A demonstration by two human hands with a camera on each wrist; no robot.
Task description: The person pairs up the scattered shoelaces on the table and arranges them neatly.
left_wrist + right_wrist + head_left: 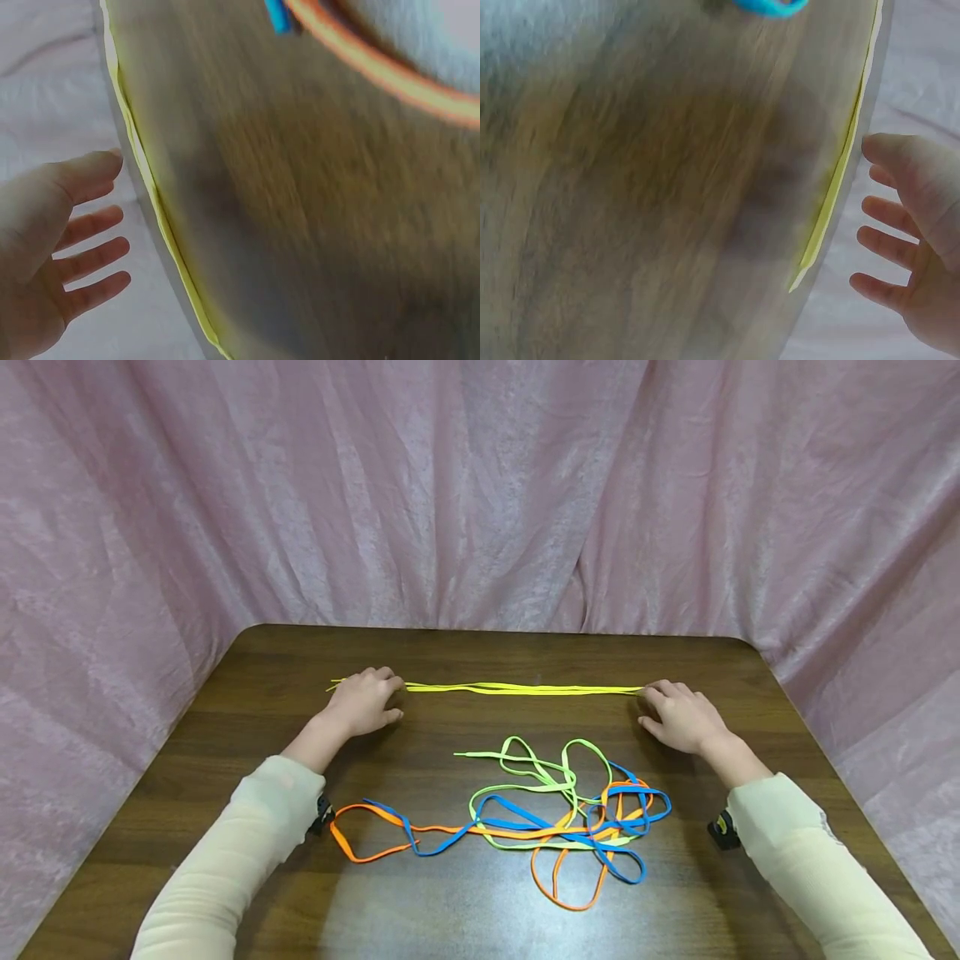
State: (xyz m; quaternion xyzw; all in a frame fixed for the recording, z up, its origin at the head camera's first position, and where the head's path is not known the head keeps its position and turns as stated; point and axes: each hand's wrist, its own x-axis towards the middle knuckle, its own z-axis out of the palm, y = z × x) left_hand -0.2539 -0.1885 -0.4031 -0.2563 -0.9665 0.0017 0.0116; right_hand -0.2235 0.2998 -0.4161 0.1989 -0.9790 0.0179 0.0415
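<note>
A yellow shoelace (517,689), folded into several strands, lies stretched straight across the far part of the table. Over its left part is my left hand (362,702), the loose tips poking out beyond it. In the left wrist view this left hand (45,240) has its fingers spread and relaxed, nothing between them. My right hand (682,717) is at the lace's right end. The right wrist view shows the right hand (930,232) with fingers apart and holding nothing, beside the yellow lace (832,195). Whether either hand's fingertips touch the lace, I cannot tell.
Nearer on the brown table (247,893) lie tangled laces: a light green one (525,788), a blue one (517,810) and an orange one (487,833). A pink curtain (480,493) hangs behind the table's far edge.
</note>
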